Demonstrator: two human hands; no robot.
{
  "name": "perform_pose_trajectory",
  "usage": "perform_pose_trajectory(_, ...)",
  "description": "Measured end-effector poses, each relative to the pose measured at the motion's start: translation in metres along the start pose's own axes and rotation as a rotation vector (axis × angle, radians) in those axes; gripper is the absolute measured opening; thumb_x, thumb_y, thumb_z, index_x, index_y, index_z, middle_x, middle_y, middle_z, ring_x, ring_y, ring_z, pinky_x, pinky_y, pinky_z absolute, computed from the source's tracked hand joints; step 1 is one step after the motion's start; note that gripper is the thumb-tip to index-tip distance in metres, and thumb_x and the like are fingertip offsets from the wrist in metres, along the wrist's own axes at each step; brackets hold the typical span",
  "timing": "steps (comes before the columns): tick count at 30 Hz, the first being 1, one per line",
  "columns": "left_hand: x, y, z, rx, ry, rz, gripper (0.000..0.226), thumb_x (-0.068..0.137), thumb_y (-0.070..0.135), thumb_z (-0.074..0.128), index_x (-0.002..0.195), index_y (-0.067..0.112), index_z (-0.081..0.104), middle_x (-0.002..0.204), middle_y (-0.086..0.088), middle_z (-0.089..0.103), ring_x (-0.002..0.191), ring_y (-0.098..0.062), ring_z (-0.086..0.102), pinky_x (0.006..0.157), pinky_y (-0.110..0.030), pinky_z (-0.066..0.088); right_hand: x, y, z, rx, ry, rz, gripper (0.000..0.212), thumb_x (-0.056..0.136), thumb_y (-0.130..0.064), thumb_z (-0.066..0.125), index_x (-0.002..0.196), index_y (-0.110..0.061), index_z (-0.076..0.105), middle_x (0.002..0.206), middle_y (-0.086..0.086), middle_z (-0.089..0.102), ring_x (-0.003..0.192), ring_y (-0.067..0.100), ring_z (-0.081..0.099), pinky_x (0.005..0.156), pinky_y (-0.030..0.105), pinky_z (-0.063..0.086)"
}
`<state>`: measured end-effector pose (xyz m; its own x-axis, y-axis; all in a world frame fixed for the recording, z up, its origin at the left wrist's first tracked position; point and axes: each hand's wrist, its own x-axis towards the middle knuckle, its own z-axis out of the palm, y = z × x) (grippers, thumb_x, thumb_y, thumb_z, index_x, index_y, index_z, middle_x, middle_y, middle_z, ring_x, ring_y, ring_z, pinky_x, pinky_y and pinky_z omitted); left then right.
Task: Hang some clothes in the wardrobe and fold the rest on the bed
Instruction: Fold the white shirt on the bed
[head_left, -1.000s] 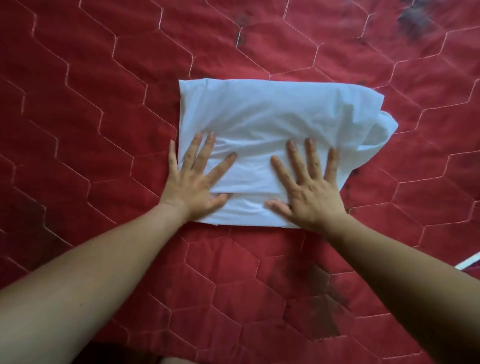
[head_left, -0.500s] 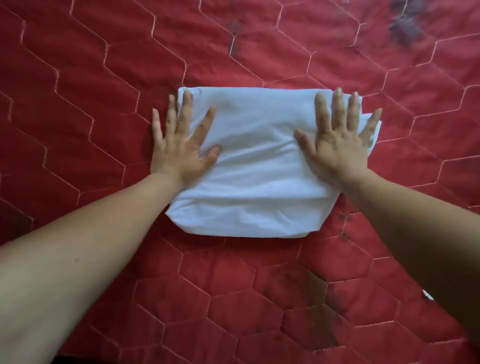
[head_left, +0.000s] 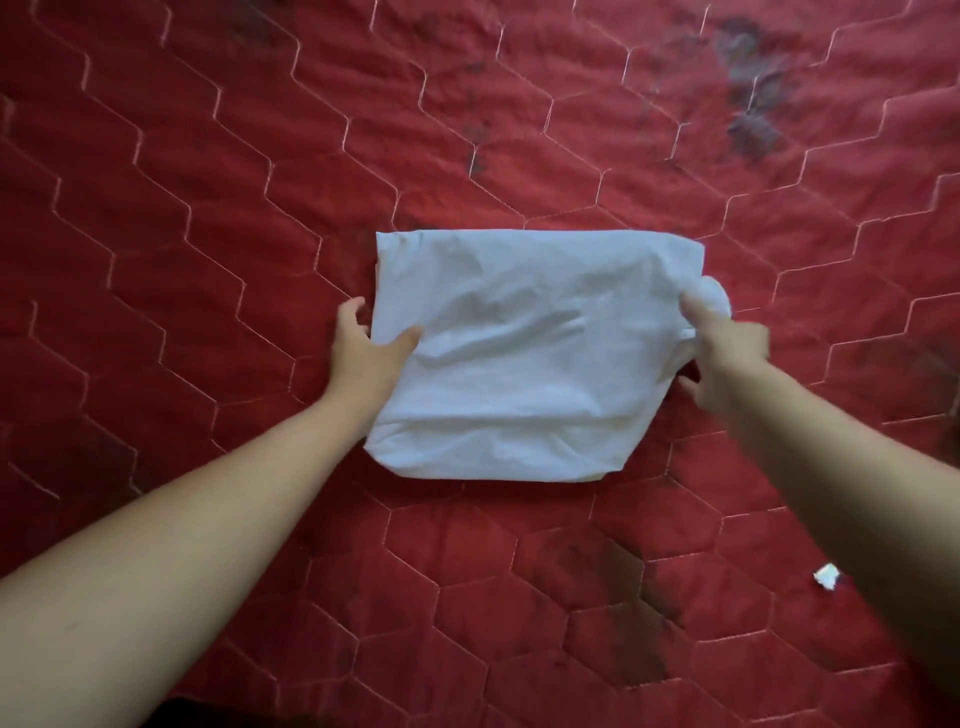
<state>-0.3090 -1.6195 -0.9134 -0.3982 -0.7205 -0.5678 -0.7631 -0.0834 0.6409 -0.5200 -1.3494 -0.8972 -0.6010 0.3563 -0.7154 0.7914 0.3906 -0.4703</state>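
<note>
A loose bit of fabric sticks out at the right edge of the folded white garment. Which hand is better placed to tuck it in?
The right hand: it grips that edge of the white garment, beside the loose bit. The left hand holds the opposite edge.

Bare forearms (head_left: 208, 519), bare left hand (head_left: 363, 356), right hand (head_left: 727, 358)

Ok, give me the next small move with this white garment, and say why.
Probably lift the white garment off the red quilt: it is already folded compact, the left hand grips its left edge, thumb on top, and the blurred right hand seems to grip its right edge.
</note>
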Motion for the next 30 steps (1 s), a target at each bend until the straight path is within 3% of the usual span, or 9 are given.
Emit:
perform_pose_trajectory(2,0.002,0.003,-0.003,-0.095,-0.060,-0.104,0.073,0.077,0.032,0.085,0.137,0.016,0.047,0.125,-0.006,0.063,0.105,-0.020,0.065,0.093,-0.040,0.056,-0.010,0.016,0.001,0.151,-0.126,0.107,0.076,0.074,-0.042,0.086,0.135,-0.011,0.052,0.121,0.007,0.066,0.103,0.026,0.068,0.088,0.047,0.058)
perform_pose_trajectory(6,0.018,0.007,-0.011,-0.124,-0.197,-0.172,0.057,0.075,0.029,0.087,0.122,0.017,0.057,0.110,-0.003,0.071,0.092,-0.019,0.071,0.073,-0.035,0.060,-0.020,0.026,0.007,0.274,-0.449,0.156,0.054,0.072,-0.030,0.088,0.120,-0.012,0.069,0.107,0.005,0.077,0.096,0.026,0.075,0.088,0.045,0.058)
perform_pose_trajectory(8,0.025,0.008,-0.017,-0.146,-0.292,-0.185,0.053,0.076,0.026,0.087,0.121,0.018,0.061,0.109,-0.002,0.074,0.093,-0.021,0.074,0.076,-0.037,0.061,-0.021,0.029,0.008,0.203,-0.563,0.117,0.050,0.072,-0.027,0.086,0.118,-0.013,0.071,0.106,0.005,0.078,0.097,0.026,0.075,0.085,0.042,0.058)
perform_pose_trajectory(11,0.028,0.009,-0.022,-0.216,-0.394,-0.172,0.044,0.081,0.014,0.081,0.121,0.023,0.064,0.109,0.000,0.076,0.095,-0.020,0.075,0.077,-0.037,0.061,-0.023,0.033,0.010,0.178,-0.509,-0.007,0.041,0.075,-0.013,0.081,0.115,-0.011,0.071,0.102,0.006,0.078,0.093,0.026,0.076,0.074,0.038,0.061)
perform_pose_trajectory(14,0.021,0.014,-0.027,-0.249,-0.419,-0.107,0.044,0.085,0.005,0.073,0.118,0.031,0.062,0.103,0.008,0.077,0.092,-0.014,0.075,0.066,-0.028,0.060,-0.028,0.029,0.007,0.235,-0.499,-0.069,0.037,0.081,-0.007,0.076,0.117,-0.008,0.068,0.105,0.010,0.077,0.095,0.030,0.075,0.080,0.044,0.061)
perform_pose_trajectory(17,0.005,0.023,-0.037,-0.204,-0.422,-0.038,0.045,0.088,0.001,0.065,0.122,0.029,0.060,0.107,0.006,0.075,0.094,-0.013,0.074,0.066,-0.026,0.059,-0.046,0.021,0.003,0.164,-0.521,-0.129,0.033,0.087,-0.008,0.070,0.119,-0.009,0.065,0.107,0.010,0.077,0.096,0.030,0.075,0.082,0.047,0.061)
perform_pose_trajectory(20,-0.019,0.040,-0.055,-0.138,-0.399,0.000,0.046,0.089,-0.003,0.052,0.111,0.037,0.059,0.107,0.008,0.071,0.096,-0.012,0.071,0.064,-0.022,0.058,-0.079,0.007,-0.004,0.049,-0.477,-0.286,0.020,0.091,-0.007,0.064,0.111,-0.011,0.068,0.106,0.008,0.076,0.093,0.025,0.075,0.078,0.040,0.062)
perform_pose_trajectory(25,-0.073,0.085,-0.108,-0.042,-0.379,0.096,0.058,0.087,-0.008,0.042,0.131,0.026,0.056,0.119,0.003,0.069,0.111,-0.017,0.066,0.096,-0.043,0.056,-0.162,-0.030,-0.035,-0.104,-0.454,-0.466,0.023,0.094,-0.008,0.057,0.113,-0.010,0.069,0.107,0.003,0.074,0.097,0.020,0.072,0.079,0.034,0.061)
perform_pose_trajectory(30,-0.149,0.141,-0.176,0.022,-0.406,0.193,0.062,0.087,-0.004,0.048,0.141,0.027,0.050,0.126,0.005,0.067,0.116,-0.014,0.064,0.099,-0.043,0.055,-0.257,-0.067,-0.085,-0.105,-0.424,-0.537,0.025,0.089,0.000,0.053,0.102,-0.011,0.071,0.101,0.004,0.074,0.090,0.020,0.072,0.075,0.034,0.061)
